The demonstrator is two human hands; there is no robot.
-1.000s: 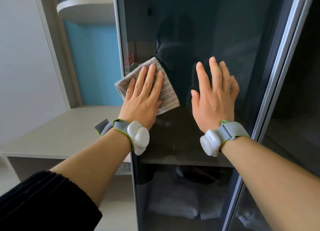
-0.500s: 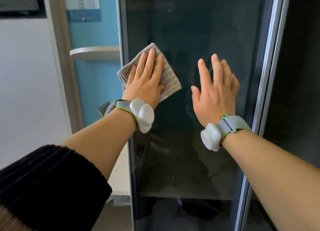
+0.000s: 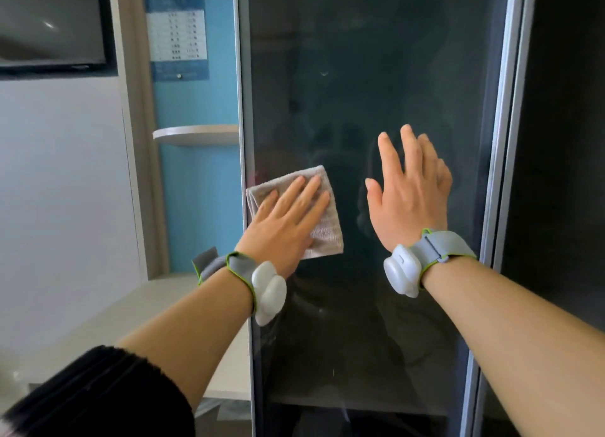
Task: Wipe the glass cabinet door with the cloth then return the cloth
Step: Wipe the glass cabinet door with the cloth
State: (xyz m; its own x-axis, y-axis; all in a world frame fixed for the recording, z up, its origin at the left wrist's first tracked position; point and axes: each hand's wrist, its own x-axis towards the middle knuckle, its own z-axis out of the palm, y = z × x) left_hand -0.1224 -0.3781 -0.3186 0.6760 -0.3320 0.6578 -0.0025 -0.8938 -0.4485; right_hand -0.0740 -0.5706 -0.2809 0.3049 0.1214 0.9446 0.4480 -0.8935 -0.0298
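Observation:
The dark glass cabinet door (image 3: 360,76) fills the middle of the view, framed in grey metal. A folded grey-beige cloth (image 3: 327,236) lies flat on the glass next to the door's left frame (image 3: 244,109). My left hand (image 3: 284,220) presses the cloth onto the glass with its fingers spread and pointing up to the right. To the right of it, my right hand (image 3: 409,200) rests flat on the bare glass, fingers apart, holding nothing. Both wrists wear grey straps with white devices.
A small rounded shelf (image 3: 196,134) juts from the blue wall left of the door, under a printed calendar (image 3: 176,37). A pale desk top (image 3: 170,305) sits below left. A dark screen (image 3: 49,20) hangs at upper left. A second dark panel (image 3: 556,174) stands at right.
The view has tilted upward. My left hand slid the cloth up the glass, then back down a little, and its fingers now lean to the right. My right hand stays flat on the glass.

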